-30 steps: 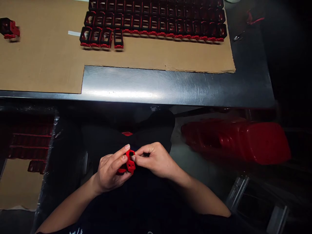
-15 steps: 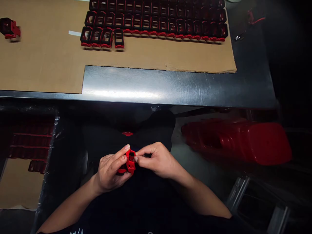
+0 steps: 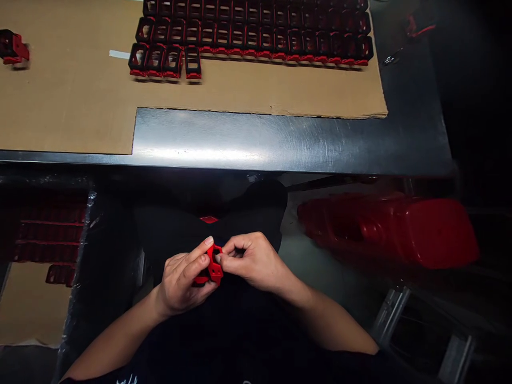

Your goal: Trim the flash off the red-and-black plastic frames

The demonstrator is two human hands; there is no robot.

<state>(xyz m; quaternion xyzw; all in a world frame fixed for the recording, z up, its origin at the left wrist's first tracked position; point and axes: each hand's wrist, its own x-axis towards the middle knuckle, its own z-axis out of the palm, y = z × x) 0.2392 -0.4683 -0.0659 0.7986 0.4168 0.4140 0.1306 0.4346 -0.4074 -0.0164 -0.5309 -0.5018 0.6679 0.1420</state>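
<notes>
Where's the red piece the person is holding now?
In the head view, the red piece is low, just left of centre, below the metal table edge; it's in the left hand, with the right hand at its right side.

The right hand (image 3: 256, 262) could pass above the lap (image 3: 260, 205) to the table (image 3: 240, 140), where packed red-and-black parts (image 3: 265, 54) block the far side.

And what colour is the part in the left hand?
The held part is red, best seen in the head view.
</notes>
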